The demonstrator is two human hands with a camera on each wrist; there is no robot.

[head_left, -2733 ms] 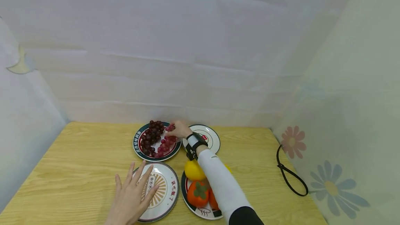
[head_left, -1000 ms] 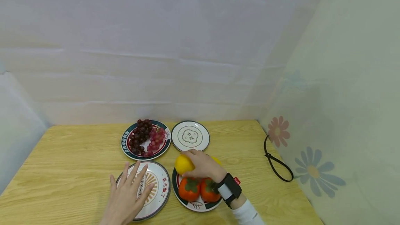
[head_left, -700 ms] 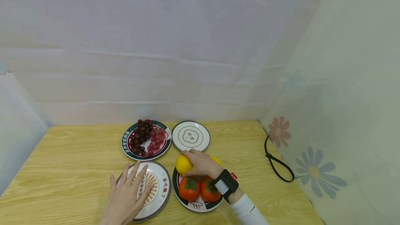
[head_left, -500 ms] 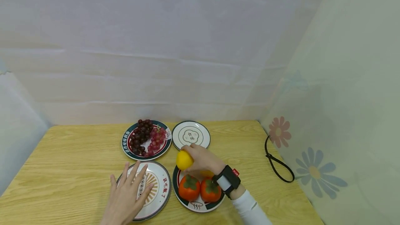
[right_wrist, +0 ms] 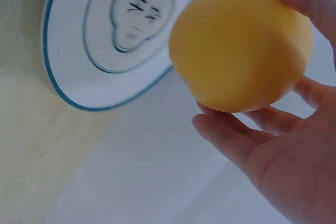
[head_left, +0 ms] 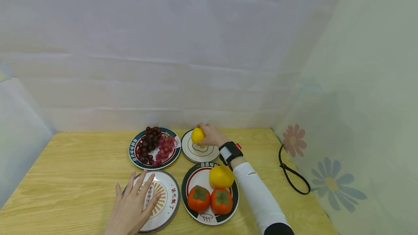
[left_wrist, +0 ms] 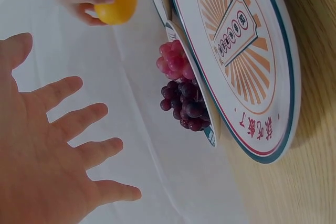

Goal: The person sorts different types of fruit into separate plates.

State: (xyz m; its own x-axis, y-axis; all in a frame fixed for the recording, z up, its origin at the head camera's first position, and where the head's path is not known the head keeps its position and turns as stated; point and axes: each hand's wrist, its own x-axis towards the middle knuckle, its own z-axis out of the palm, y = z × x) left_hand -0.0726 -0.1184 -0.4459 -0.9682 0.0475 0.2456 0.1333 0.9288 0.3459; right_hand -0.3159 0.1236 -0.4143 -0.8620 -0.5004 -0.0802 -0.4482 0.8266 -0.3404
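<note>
My right hand [head_left: 212,136] grips a yellow lemon [right_wrist: 239,45] between thumb and fingers. It holds the lemon above the small white plate [head_left: 187,153] at the back; the right wrist view shows a gap between lemon and plate. My left hand [head_left: 134,204] hovers with spread, straight fingers by the sunburst plate [left_wrist: 286,103], holding nothing. To the right of that, a green-rimmed plate [head_left: 185,188] bears a second lemon [head_left: 222,177] and two orange persimmons [head_left: 198,198]. Behind the sunburst plate, another plate [head_left: 133,151] carries dark grapes [head_left: 148,146] and red grapes [head_left: 165,148].
All the plates stand close together on a wooden table [head_left: 81,177]. A black cord loop [head_left: 294,173] lies at the table's right edge. Pale sheets [head_left: 163,64] rise behind the table and at both sides.
The right hand left the red grapes, took a lemon from the green-rimmed plate, and carried it back over the small plate. The left hand stays almost still. The head view shifted.
</note>
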